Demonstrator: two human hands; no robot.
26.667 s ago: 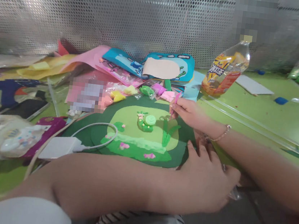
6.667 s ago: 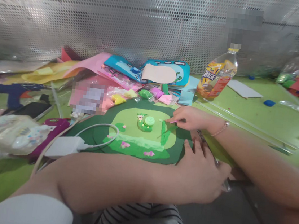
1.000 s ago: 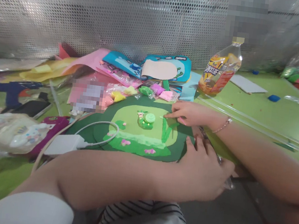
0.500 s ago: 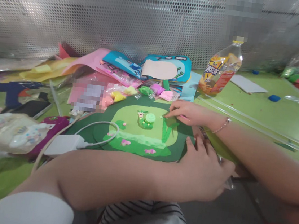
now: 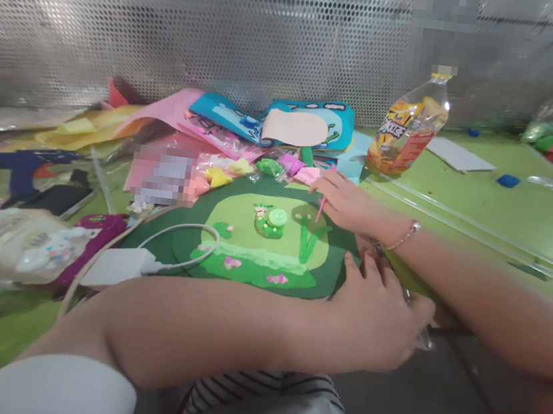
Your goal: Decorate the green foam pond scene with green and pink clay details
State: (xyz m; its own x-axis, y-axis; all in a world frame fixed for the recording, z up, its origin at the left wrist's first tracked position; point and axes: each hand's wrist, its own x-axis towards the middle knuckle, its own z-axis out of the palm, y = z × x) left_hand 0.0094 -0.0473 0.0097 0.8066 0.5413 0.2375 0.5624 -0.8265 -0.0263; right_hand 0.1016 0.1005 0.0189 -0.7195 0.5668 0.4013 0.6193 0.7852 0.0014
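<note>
The right hand [image 5: 341, 203] was located right of centre in the frame, fingers bent and drawn together, pinching a thin pink stick [image 5: 321, 209]. The stick extended from the left side of that hand. Its long axis ran steeply, with a slight lean: upper end toward the upper right, lower end toward the lower left. The lower end pointed down at the upper part of the green clay blades [image 5: 307, 241]; contact between tip and clay could not be determined.

The blades lay below and to the left of the right hand, on the dark green panel [image 5: 337, 268]. They formed a narrow V: the left strip ran nearly vertically in the frame, the other slanted to the upper right, and both met at the base. The right hand was the nearer of the two to the blade tips.

The left hand [image 5: 377, 313] was positioned lower right of centre, its forearm crossing the lower frame from the left. It was palm down, fingers spread, at the right edge of the panel, and no grasped object was visible.

The green clay snail [image 5: 270, 225] occupied the panel's middle, left of the blades. Small clay packets [image 5: 268, 168] lay beyond the panel's upper edge.
</note>
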